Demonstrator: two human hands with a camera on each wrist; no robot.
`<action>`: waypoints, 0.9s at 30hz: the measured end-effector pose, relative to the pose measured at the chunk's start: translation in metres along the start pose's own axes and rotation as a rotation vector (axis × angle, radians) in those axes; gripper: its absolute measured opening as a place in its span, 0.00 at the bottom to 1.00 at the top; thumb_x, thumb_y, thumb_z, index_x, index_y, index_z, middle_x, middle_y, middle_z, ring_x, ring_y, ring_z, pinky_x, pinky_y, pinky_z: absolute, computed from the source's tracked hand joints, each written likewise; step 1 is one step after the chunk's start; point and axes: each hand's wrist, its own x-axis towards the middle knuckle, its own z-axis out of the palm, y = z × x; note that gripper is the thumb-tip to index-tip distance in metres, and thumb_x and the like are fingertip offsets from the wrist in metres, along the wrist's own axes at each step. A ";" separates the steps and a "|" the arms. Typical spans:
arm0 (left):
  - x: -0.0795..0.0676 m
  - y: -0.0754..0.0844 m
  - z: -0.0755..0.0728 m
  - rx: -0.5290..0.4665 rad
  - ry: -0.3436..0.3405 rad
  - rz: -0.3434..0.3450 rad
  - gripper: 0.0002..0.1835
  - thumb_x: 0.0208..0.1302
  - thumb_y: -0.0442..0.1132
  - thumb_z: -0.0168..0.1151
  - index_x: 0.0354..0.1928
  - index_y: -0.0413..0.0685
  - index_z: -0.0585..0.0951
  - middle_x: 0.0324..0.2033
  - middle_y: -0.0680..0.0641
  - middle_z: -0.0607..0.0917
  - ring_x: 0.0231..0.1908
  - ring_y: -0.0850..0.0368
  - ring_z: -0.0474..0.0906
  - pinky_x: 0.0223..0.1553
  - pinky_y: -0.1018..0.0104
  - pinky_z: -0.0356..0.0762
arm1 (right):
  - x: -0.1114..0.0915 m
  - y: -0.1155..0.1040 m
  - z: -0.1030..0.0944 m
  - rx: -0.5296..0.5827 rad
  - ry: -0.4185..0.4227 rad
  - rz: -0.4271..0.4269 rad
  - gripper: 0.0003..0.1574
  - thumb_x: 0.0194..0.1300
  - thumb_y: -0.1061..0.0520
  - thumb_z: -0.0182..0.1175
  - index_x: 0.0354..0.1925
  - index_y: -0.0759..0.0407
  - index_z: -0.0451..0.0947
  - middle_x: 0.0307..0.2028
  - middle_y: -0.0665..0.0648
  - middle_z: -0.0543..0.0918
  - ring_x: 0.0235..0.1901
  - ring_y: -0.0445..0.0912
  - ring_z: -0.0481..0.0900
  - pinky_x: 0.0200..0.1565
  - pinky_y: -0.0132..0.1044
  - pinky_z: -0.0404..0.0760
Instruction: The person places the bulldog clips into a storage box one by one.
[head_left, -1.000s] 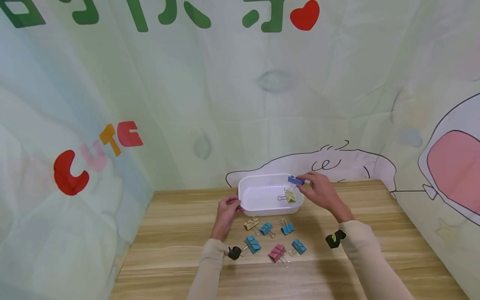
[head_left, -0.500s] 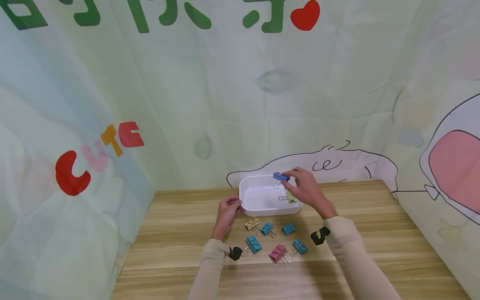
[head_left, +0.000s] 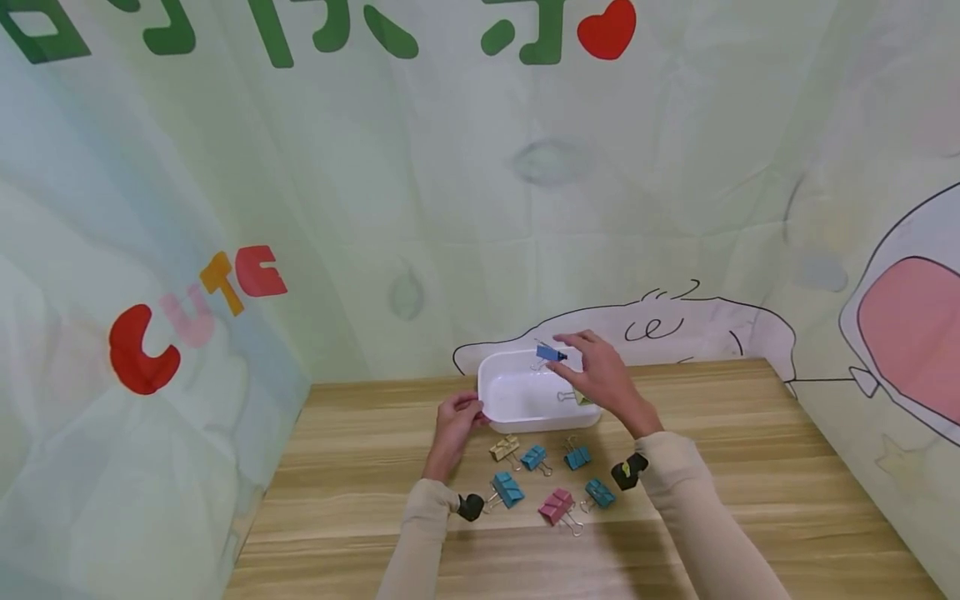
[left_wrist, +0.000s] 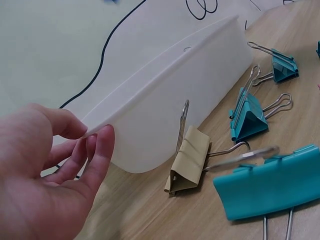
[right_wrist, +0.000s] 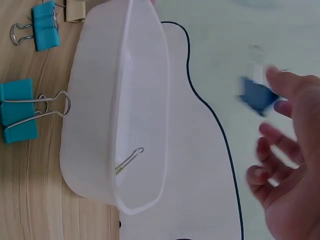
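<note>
In the head view my left hand (head_left: 453, 423) pinches the left end of a white plastic box (head_left: 517, 422) by its rim, thumb on one side and fingers on the other. My right hand (head_left: 603, 375) is above the box's right part, thumb and forefinger spread apart. A blue binder clip (head_left: 551, 353) hangs in the air over the box beside those fingertips, blurred in the right wrist view and apparently free of their grip. Inside the box lies a yellow-green binder clip (head_left: 582, 399), partly hidden by my right hand.
In front of the box on the wooden table (head_left: 345, 467) lie a beige clip (head_left: 505, 447), a pink clip (head_left: 557, 506) and several teal clips (head_left: 507, 489). A printed cloth backdrop (head_left: 480, 208) rises behind the table.
My right hand has moved left over the box carrying the blue binder clip, then spread its thumb and forefinger, and the clip has come loose. The left hand stays on the rim.
</note>
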 end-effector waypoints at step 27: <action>0.005 -0.012 0.001 -0.012 0.038 0.031 0.18 0.73 0.24 0.55 0.60 0.18 0.71 0.46 0.30 0.79 0.35 0.53 0.83 0.43 0.62 0.90 | -0.052 0.026 -0.017 0.042 -0.057 0.054 0.48 0.60 0.40 0.76 0.71 0.58 0.73 0.62 0.64 0.76 0.32 0.45 0.71 0.28 0.33 0.74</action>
